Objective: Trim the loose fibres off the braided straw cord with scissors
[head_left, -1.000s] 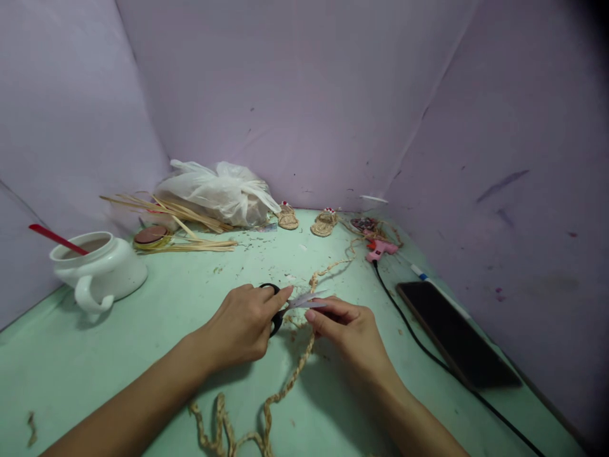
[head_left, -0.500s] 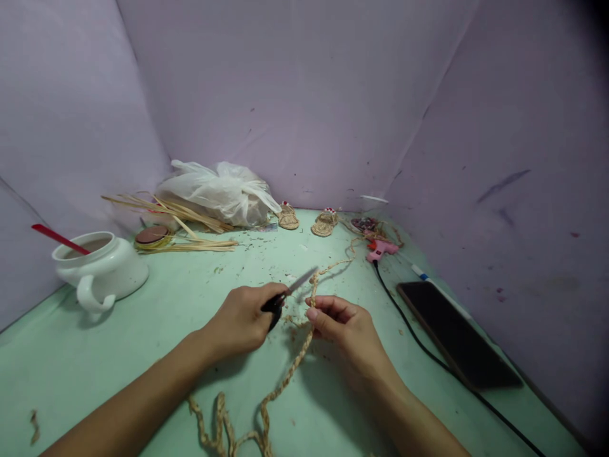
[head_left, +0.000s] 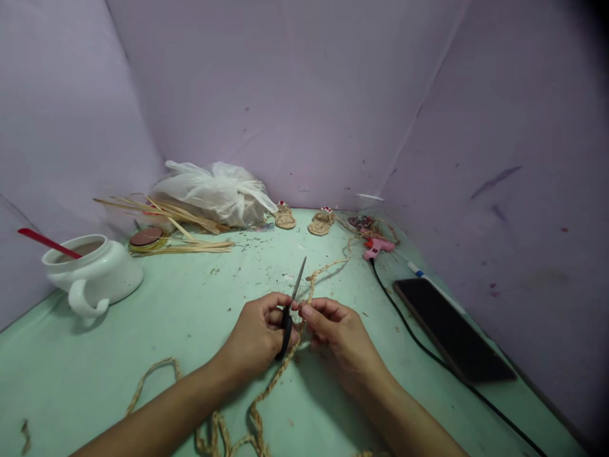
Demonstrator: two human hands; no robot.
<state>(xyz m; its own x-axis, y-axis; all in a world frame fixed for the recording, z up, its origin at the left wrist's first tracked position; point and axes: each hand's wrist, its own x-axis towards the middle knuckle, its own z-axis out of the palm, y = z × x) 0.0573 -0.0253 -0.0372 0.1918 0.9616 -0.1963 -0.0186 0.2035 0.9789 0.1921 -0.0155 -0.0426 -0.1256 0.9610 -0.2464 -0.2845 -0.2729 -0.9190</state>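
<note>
My left hand [head_left: 259, 333] is closed around black-handled scissors [head_left: 287, 324], whose blades point up and away. Pinched between the thumb and fingers of my right hand [head_left: 340, 327] is a braided straw cord [head_left: 277, 374]. The two hands almost meet, with the scissors close beside the cord. From my right fingers the cord runs toward me in loose loops at the near edge. Its other end stretches away to the back right, thinner and frayed. My fingertips partly cover the gripped stretch.
A white pot [head_left: 102, 270] with a red stick stands left. Straw strips [head_left: 200, 244], a plastic bag [head_left: 219, 193] and two small woven sandals [head_left: 321, 222] lie at the back. To the right are a pink glue gun [head_left: 377, 247], its black cable and a phone [head_left: 451, 330].
My left hand has moved in toward my right hand, and the scissors have turned more upright. My right hand still pinches the cord. The view has shifted slightly.
</note>
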